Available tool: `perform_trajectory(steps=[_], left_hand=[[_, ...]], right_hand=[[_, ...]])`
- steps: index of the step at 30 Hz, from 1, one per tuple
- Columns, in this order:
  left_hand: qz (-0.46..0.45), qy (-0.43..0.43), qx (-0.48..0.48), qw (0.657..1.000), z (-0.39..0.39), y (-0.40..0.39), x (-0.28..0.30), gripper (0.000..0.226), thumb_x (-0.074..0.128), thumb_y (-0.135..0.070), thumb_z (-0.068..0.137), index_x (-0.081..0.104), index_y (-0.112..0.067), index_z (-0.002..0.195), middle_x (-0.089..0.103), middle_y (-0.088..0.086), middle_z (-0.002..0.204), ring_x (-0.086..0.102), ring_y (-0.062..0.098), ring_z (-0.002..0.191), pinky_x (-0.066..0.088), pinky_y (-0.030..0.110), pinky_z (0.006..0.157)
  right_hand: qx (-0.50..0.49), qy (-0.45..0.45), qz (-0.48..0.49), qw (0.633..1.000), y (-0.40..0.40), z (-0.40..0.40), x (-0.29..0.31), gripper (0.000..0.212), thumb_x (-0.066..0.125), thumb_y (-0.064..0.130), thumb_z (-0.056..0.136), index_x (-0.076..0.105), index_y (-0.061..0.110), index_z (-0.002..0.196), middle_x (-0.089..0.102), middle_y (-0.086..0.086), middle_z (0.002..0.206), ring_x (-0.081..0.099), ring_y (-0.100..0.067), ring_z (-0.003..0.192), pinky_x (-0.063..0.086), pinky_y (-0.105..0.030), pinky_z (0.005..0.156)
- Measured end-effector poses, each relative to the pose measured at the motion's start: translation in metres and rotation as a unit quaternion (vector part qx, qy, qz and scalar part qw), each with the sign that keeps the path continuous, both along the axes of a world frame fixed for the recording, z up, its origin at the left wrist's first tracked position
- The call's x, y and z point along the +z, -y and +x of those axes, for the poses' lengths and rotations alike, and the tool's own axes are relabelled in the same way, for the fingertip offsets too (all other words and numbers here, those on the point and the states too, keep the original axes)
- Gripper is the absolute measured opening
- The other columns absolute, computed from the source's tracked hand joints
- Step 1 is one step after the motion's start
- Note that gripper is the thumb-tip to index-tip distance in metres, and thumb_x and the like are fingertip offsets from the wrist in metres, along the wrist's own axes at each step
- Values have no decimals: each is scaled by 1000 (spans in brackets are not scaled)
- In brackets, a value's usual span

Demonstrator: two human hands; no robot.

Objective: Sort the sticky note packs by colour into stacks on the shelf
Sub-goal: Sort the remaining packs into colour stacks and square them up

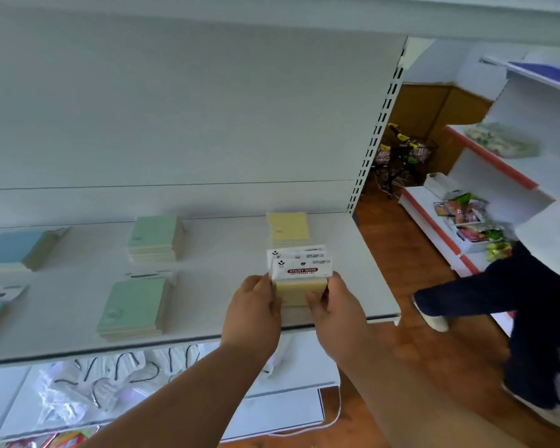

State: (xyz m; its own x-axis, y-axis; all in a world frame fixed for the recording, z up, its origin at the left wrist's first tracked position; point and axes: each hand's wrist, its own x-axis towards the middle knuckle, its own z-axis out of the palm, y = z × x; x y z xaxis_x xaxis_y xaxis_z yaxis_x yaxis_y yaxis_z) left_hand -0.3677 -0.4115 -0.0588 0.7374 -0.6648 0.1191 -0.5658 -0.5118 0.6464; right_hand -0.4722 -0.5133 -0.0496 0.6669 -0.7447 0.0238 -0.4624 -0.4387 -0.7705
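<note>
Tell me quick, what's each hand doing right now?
Left hand: closed on the left side of the yellow sticky note pack.
Right hand: closed on the right side of the same pack.

matt white metal shelf [207, 253]; glossy wooden floor [401, 253]; paper sticky note packs [299, 291].

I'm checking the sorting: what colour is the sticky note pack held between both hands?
Pale yellow sticky note pack with a white header card, clearest in the head view.
</note>
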Motion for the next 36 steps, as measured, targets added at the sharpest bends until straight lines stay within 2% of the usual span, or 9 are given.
perform_trajectory(steps=[3, 7, 14, 18, 22, 26, 29, 33, 36], left_hand=[[-13, -5, -6, 1000, -5, 0, 1, 11, 49, -11, 95, 59, -8, 98, 50, 3, 112, 58, 25, 89, 40, 23, 74], [10, -9, -2, 1000, -15, 6, 1, 25, 44, -10, 95, 55, -7, 117, 48, 5, 114, 56, 26, 93, 47, 31, 81], [15, 2, 55, 998, -26, 11, 3, 20, 47, -10, 94, 57, -6, 110, 54, 7, 109, 55, 27, 91, 43, 30, 76], [11, -39, 90, 995, -25, 14, 6, 36, 49, -14, 94, 51, -18, 129, 57, 1, 114, 57, 20, 99, 46, 30, 81], [75, -41, 82, 993, -16, 18, 17, 16, 45, -14, 90, 57, -16, 101, 58, 3, 101, 54, 21, 84, 40, 29, 69], [191, -81, 70, 976, 0, 24, 29, 9, 44, -11, 83, 50, -14, 78, 54, 4, 82, 52, 25, 76, 37, 28, 63], [214, -109, 55, 969, 4, 26, 30, 14, 44, -13, 87, 54, -13, 78, 58, 5, 83, 56, 27, 80, 42, 29, 66], [180, -89, 44, 979, 8, 8, 27, 25, 42, -14, 92, 61, -5, 106, 62, 12, 113, 58, 31, 102, 43, 30, 78], [167, -54, -15, 984, 11, -9, 22, 19, 55, -27, 83, 59, -15, 97, 58, 6, 102, 56, 27, 94, 41, 28, 74]], right_hand=[[-24, -4, -22, 999, -5, -1, 1, 31, 51, 24, 98, 45, 18, 127, 62, 4, 128, 59, -18, 116, 46, -24, 94], [-21, -31, -36, 999, -4, -6, -3, 29, 48, 29, 99, 45, 17, 126, 62, 1, 127, 60, -21, 114, 50, -31, 93], [3, -6, -93, 996, 10, -5, -5, 28, 52, 21, 97, 52, 14, 124, 54, -2, 123, 57, -17, 110, 38, -15, 86], [11, -23, -93, 995, 13, -9, -6, 29, 52, 26, 98, 52, 17, 125, 53, -1, 112, 54, -14, 94, 40, -16, 81], [18, -70, -107, 992, 20, -1, -2, 22, 48, 32, 98, 57, 16, 111, 48, 3, 93, 47, -12, 80, 36, -21, 71], [41, -136, -91, 986, 29, 12, -8, 35, 43, 36, 98, 62, 8, 92, 61, -10, 91, 57, -25, 81, 35, -27, 66], [38, -190, -71, 978, 34, 22, -5, 39, 40, 37, 99, 58, 7, 81, 57, -9, 80, 52, -28, 76, 35, -28, 65], [51, -181, -111, 976, 40, 12, 1, 42, 35, 32, 101, 61, 3, 85, 60, -11, 86, 54, -27, 79, 37, -30, 66], [111, -137, -114, 978, 44, -13, 0, 37, 40, 32, 99, 61, 6, 84, 61, -8, 84, 56, -22, 78, 43, -35, 68]])
